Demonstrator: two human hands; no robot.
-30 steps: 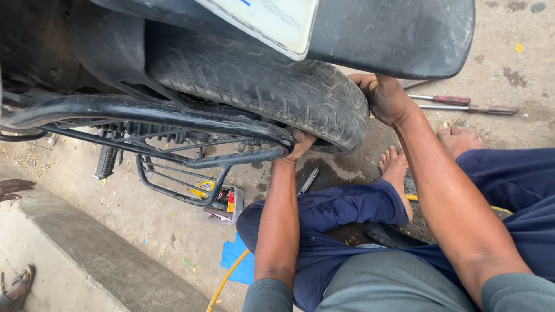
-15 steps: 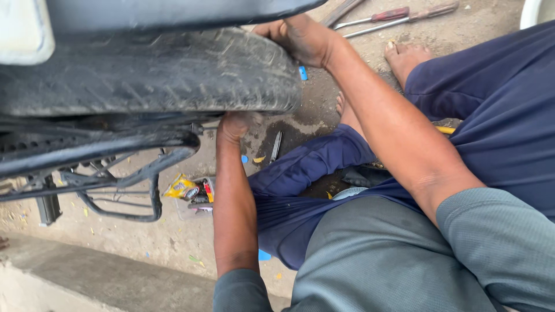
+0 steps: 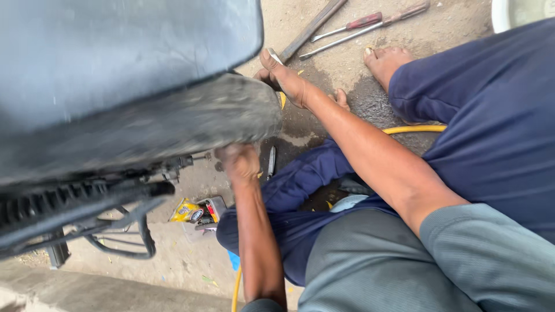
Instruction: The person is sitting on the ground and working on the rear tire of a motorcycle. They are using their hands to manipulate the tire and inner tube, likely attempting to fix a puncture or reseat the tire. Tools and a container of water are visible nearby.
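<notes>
I am looking down at the tyre, which is filling the upper left under the dark mudguard, and it is blurring as the view swings; compared with half a second ago the tyre is sitting lower and more slanted in my view, and the mudguard is now covering far more of the top. My right hand is pressing flat against the tyre's far end with fingers spread wide over the tread, holding nothing else, much as it was before, though it has slid from the top edge of the view toward the middle. My left hand is curling under the tyre's near edge, gripping the rubber; it is smeared by motion, so I cannot tell how tightly. I am judging that both hands are working the tyre around the wheel, the grip staying the same while the head tilts. Beyond the tyre's far end, the flat metal bar and two screwdrivers are lying on the ground. Below the tyre, a yellow packet is lying on the concrete, and a yellow hose is trailing beside my blue trouser leg.
</notes>
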